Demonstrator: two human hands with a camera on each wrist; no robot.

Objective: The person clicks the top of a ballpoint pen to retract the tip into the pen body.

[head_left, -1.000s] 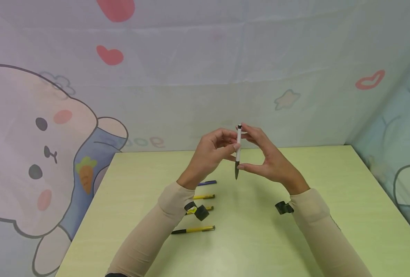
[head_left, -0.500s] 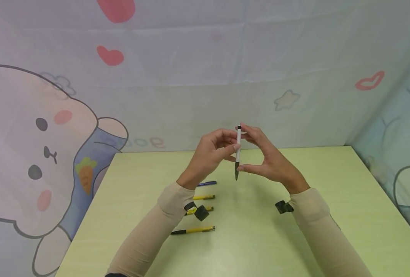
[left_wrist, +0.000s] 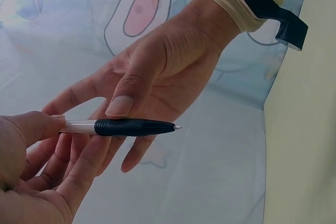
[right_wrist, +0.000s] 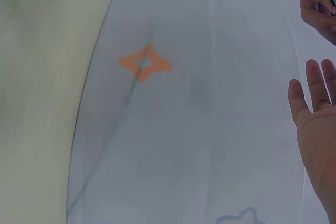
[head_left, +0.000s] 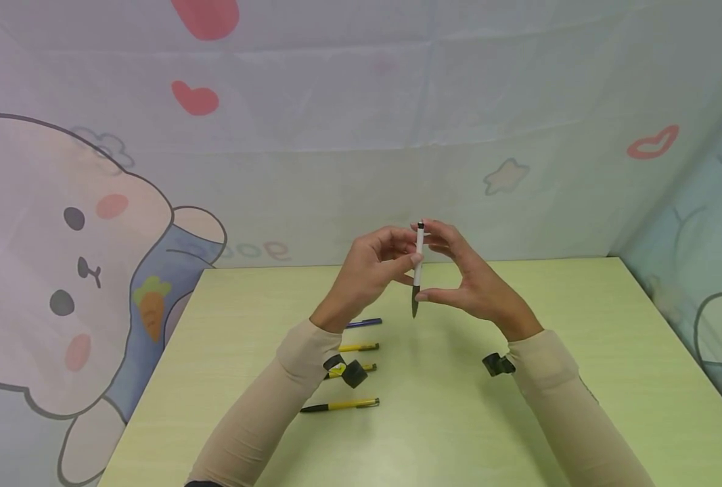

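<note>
I see the white pen with a black grip section [head_left: 418, 270] held upright above the counter [head_left: 519, 406], between both hands. The left hand [head_left: 369, 274] pinches its barrel; the right hand [head_left: 470, 287] touches it with thumb and fingertips only, fingers nearly straight. My worry: so light a hold could let the pen tip or drop point-first. Below the left forearm lie a blue pen [head_left: 363, 322] and three yellow pens [head_left: 342, 404], close enough for a sleeve to brush them.
</note>
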